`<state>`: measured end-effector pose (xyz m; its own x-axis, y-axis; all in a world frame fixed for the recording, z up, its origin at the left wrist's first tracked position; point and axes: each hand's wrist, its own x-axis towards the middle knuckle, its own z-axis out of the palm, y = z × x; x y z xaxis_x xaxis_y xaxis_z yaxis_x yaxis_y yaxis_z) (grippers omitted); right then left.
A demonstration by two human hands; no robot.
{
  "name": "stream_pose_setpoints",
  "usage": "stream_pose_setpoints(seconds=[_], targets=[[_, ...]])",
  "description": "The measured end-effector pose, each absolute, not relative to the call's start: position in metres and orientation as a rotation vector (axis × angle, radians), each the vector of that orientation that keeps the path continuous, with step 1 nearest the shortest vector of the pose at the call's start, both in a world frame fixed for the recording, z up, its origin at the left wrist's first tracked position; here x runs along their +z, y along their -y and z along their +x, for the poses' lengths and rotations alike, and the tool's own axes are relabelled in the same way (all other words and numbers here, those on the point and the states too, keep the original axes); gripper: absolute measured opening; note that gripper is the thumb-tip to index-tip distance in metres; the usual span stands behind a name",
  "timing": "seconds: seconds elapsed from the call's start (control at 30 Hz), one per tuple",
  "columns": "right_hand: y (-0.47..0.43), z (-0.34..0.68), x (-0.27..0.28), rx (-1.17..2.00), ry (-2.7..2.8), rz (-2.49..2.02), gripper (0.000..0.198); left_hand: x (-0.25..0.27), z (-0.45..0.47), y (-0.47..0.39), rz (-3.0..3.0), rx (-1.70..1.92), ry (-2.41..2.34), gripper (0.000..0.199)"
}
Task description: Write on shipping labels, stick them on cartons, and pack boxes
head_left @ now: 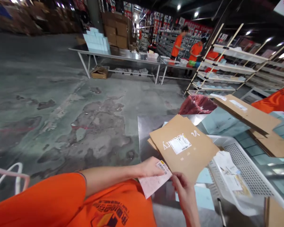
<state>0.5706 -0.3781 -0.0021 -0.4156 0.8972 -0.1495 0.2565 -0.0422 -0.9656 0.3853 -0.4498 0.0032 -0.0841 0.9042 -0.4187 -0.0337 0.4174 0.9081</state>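
Note:
A pale pinkish shipping label (155, 185) with a barcode and a yellow mark is held low in front of my orange shirt. My left hand (149, 167) grips it from the left, with the thumb near the barcode. At its right corner, my right hand (183, 186) has thumb and fingers pinched together on the edge. Just beyond both hands lies a stack of flat brown cardboard mailers (203, 151). The top one carries a white address label (180, 144) and white lettering. The right fingertips are close to the stack's near edge; I cannot tell whether they touch it.
Right of the mailers is a white perforated basket (253, 170) holding packets and papers. More flat cardboard (248, 115) lies behind it, beside a red bag (197, 104). Farther off are a long table (123, 56), tilted racks (239, 53) and several people in orange shirts.

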Motion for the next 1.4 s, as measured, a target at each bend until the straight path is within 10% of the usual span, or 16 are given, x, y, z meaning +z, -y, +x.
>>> stream_pose_setpoints(seconds=[1.4], targets=[[0.365, 0.568, 0.013, 1.706, 2.129, -1.177, 0.037, -0.013, 0.361, 0.454, 0.973, 0.801, -1.396, 0.025]])
